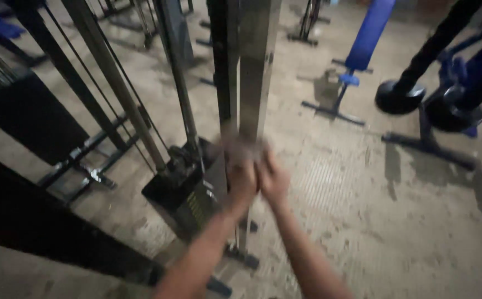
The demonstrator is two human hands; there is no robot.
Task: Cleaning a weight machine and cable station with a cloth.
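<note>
Clearly both hands are pressed together against the steel upright post [255, 66] of a cable machine, with a blurred pale cloth [241, 148] bunched between them and the metal. The left hand [240, 185] and the right hand [273, 180] sit side by side, touching, fingers curled up onto the cloth; motion blur hides exactly how each finger lies. The cloth rests on the post's front face, low down, just above the black weight stack [183, 194] that stands to the post's left.

By its look the cloth is soft, light and limp, so it folds to whatever grips it and is best held in a wad under flat palms. The post is stiff, fixed and smooth, likely slick, so it gives nothing under pressure. Right of the post, well apart, stands a blue padded bench [365, 41] on the concrete floor [396, 221].
</note>
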